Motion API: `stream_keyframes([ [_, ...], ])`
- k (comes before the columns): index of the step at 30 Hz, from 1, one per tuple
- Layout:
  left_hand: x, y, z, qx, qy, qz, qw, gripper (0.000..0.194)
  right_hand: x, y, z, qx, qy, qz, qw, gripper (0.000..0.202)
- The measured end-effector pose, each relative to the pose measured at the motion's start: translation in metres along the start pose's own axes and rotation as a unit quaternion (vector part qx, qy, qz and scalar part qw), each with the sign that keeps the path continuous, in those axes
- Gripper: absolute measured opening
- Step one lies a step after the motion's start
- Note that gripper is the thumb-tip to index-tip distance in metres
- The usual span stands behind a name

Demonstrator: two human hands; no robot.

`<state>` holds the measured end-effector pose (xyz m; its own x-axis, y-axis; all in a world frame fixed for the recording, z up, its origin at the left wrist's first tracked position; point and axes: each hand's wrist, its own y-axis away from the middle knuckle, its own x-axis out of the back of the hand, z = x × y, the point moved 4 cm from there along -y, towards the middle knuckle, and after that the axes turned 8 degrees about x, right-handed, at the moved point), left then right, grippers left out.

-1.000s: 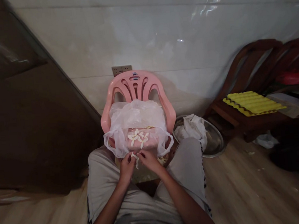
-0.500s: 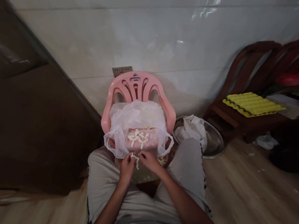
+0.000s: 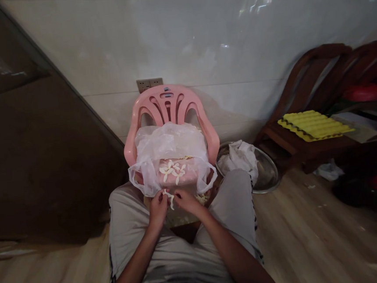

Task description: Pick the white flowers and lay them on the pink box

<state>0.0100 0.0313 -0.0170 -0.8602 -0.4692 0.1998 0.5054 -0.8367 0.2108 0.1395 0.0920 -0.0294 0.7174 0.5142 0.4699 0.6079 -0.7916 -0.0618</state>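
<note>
My left hand (image 3: 158, 207) pinches a pale, petal-like white flower (image 3: 171, 200) between its fingertips, low in front of the chair seat. Closed at the flower's right side are the fingers of my right hand (image 3: 186, 202), which seem to grip its edge. Just beyond my hands, a few more white flowers (image 3: 173, 171) lie spread on the front of a pink chair (image 3: 212, 141). A thin white plastic bag (image 3: 171, 139) covers much of the seat, its two handle loops hanging at the sides.
Between my knees, below the seat, lie more pale pieces (image 3: 202, 198). A metal basin (image 3: 270, 176) holding a white crumpled bag (image 3: 243, 158) stands right of the chair. Farther right, a yellow egg tray (image 3: 314, 124) rests on a wooden chair (image 3: 282, 140). A dark panel (image 3: 45, 163) rises at left.
The view has shifted slightly, so the scene sits a little higher and further left. Both hands stay close together at the white flower, with the left fingers slightly raised.
</note>
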Motion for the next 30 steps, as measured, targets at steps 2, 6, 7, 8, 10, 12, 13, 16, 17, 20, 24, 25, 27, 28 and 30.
stream_keyframes([
  [2, -0.0005, -0.0001, -0.0001, -0.003, 0.005, -0.001, 1.000, 0.036, 0.0011, 0.0003, -0.0009, 0.000, -0.004, 0.001, 1.000, 0.021],
  [6, -0.0010, 0.0005, 0.0005, -0.001, 0.016, 0.001, 1.000, 0.035, 0.0026, 0.0005, -0.0039, -0.003, 0.002, -0.001, 1.000, 0.022],
  [7, -0.0010, 0.0008, 0.0007, 0.000, 0.016, 0.000, 1.000, 0.035, 0.0029, 0.0005, -0.0048, -0.004, 0.005, -0.003, 1.000, 0.023],
  [8, -0.0009, 0.0011, 0.0010, 0.000, 0.015, 0.001, 1.000, 0.035, 0.0031, 0.0005, -0.0056, -0.006, 0.008, -0.004, 1.000, 0.024],
  [10, -0.0007, 0.0018, 0.0018, -0.004, 0.014, 0.002, 1.000, 0.036, 0.0034, 0.0004, -0.0065, -0.011, 0.016, -0.008, 1.000, 0.024],
  [12, -0.0005, 0.0025, 0.0022, -0.004, 0.015, 0.004, 1.000, 0.037, 0.0033, 0.0002, -0.0065, -0.015, 0.024, -0.012, 1.000, 0.022],
  [13, -0.0005, 0.0027, 0.0022, -0.003, 0.017, 0.003, 1.000, 0.037, 0.0032, 0.0001, -0.0063, -0.016, 0.026, -0.013, 0.999, 0.022],
  [16, -0.0008, 0.0026, 0.0007, 0.004, 0.024, -0.001, 1.000, 0.038, 0.0026, -0.0004, -0.0051, -0.020, 0.028, -0.014, 0.999, 0.020],
  [17, -0.0008, 0.0023, -0.0001, 0.006, 0.025, -0.001, 1.000, 0.039, 0.0024, -0.0005, -0.0048, -0.020, 0.027, -0.015, 0.999, 0.020],
  [20, -0.0006, 0.0004, -0.0033, 0.007, 0.027, -0.002, 1.000, 0.040, 0.0018, -0.0007, -0.0050, -0.011, 0.019, -0.015, 1.000, 0.021],
  [24, 0.0000, -0.0015, -0.0055, 0.002, 0.028, -0.004, 1.000, 0.039, 0.0010, -0.0006, -0.0042, -0.004, 0.001, -0.009, 1.000, 0.021],
  [25, 0.0002, -0.0016, -0.0052, 0.001, 0.026, -0.004, 1.000, 0.039, 0.0006, -0.0006, -0.0036, -0.004, -0.001, -0.008, 1.000, 0.021],
  [27, 0.0005, -0.0013, -0.0040, 0.000, 0.021, -0.004, 1.000, 0.038, -0.0005, -0.0007, -0.0023, -0.005, -0.002, -0.009, 1.000, 0.020],
  [28, 0.0005, -0.0010, -0.0033, 0.001, 0.021, -0.003, 1.000, 0.038, -0.0010, -0.0007, -0.0017, -0.005, -0.003, -0.010, 1.000, 0.020],
  [30, 0.0006, -0.0005, -0.0019, 0.001, 0.025, -0.001, 1.000, 0.038, -0.0020, -0.0008, -0.0011, -0.005, -0.006, -0.011, 1.000, 0.020],
])
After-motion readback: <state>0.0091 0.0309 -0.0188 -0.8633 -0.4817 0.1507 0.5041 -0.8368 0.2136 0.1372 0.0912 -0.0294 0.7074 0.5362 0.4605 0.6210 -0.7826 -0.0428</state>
